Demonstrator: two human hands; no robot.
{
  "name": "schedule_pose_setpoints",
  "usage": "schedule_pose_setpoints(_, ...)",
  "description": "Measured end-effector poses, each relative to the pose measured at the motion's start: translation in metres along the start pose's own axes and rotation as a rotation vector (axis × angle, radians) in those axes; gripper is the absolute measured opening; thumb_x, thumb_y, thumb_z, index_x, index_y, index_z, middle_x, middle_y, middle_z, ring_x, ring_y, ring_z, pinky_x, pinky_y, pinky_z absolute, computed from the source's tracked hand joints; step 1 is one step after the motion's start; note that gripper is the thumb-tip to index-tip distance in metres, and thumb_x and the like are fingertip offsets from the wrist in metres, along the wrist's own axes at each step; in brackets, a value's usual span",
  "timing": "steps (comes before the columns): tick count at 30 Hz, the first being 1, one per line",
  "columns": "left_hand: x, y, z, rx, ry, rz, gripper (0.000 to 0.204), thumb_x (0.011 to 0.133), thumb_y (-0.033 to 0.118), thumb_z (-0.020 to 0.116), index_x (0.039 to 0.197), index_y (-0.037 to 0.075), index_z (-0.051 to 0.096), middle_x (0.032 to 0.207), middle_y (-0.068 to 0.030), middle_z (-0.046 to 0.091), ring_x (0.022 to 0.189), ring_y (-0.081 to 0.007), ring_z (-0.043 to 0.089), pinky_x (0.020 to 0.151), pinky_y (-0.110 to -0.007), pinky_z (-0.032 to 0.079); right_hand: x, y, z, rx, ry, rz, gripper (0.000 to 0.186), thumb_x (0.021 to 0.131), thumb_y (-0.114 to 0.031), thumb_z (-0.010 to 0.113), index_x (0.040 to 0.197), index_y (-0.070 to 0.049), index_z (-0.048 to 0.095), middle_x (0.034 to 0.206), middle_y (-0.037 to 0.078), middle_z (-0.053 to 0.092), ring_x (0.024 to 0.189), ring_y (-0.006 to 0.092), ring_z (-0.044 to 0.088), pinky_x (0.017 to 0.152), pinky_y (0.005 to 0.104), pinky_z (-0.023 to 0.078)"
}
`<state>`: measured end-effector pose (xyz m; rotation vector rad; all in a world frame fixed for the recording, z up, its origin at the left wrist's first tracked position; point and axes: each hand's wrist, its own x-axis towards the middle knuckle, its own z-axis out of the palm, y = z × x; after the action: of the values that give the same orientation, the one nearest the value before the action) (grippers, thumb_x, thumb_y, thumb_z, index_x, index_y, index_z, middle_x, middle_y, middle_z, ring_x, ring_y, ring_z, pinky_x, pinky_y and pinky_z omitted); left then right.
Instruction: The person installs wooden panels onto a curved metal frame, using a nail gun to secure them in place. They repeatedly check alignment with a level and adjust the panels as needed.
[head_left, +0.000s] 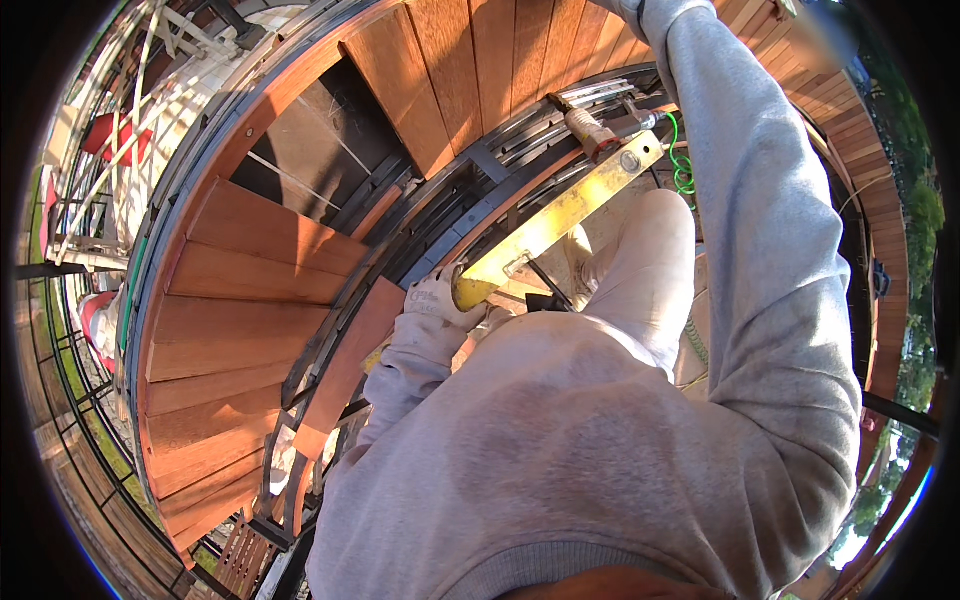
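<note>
Now, left hand (pixel 437 298): gloved, fingers curled around the near end of my yellow spirit level (pixel 553 218), centre frame.
Level: slants up toward upper right, over the dark metal rails (pixel 470 190).
Right hand: arm in grey sleeve (pixel 770 230) reaches past the top edge; I cannot tell its grip.
Decking: reddish wooden boards (pixel 240 300) fill the left.

Yellow spirit level (pixel 555 222), reddish-brown deck boards (pixel 250 300), grey sweatshirt (pixel 600 450), white glove (pixel 437 298), green coiled hose (pixel 683 160)
</note>
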<state>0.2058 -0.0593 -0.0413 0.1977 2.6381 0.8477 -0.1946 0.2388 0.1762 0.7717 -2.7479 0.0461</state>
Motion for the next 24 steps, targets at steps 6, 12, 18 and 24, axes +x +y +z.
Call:
schedule_pose_setpoints(6,0.003,-0.034,0.002,-0.081,0.224,0.057,0.076,0.063,0.038,0.085,0.129,0.009,0.061,0.116,-0.0183,0.068,0.108,-0.0354,0.066,0.094,-0.043,0.053,-0.005,-0.017,-0.002,-0.033,0.037,0.043,0.086,0.075,-0.051,0.08,0.139,-0.001,0.051,0.143,0.023,0.051,0.137,0.0406,0.043,0.116,0.0469,0.035)
schedule_pose_setpoints(12,-0.012,-0.031,-0.027,-0.095,0.242,0.01,0.074,0.064,0.032,0.087,0.128,0.007,0.062,0.118,-0.0188,0.067,0.111,-0.0339,0.065,0.096,-0.04,0.052,-0.009,-0.026,0.0,-0.1,-0.043,0.179,0.1,0.076,-0.055,0.078,0.15,-0.002,0.038,0.155,0.023,0.037,0.145,0.0427,0.03,0.119,0.0514,0.029)
schedule_pose_setpoints(18,-0.023,-0.031,-0.01,-0.146,0.215,0.019,0.073,0.065,0.034,0.087,0.128,0.007,0.062,0.115,-0.017,0.07,0.107,-0.0307,0.068,0.093,-0.038,0.054,-0.028,-0.053,-0.021,-0.121,-0.064,0.24,0.101,0.08,-0.055,0.074,0.154,-0.002,0.031,0.159,0.022,0.031,0.148,0.0424,0.025,0.12,0.0566,0.025)
schedule_pose_setpoints(24,-0.03,-0.035,0.01,-0.173,0.271,-0.066,0.074,0.064,0.039,0.086,0.127,0.009,0.063,0.115,-0.0173,0.07,0.106,-0.0331,0.068,0.092,-0.041,0.054,-0.034,-0.055,-0.02,-0.14,-0.024,0.233,0.1,0.082,-0.057,0.073,0.155,-0.002,0.03,0.158,0.022,0.033,0.148,0.0417,0.026,0.12,0.0568,0.023)
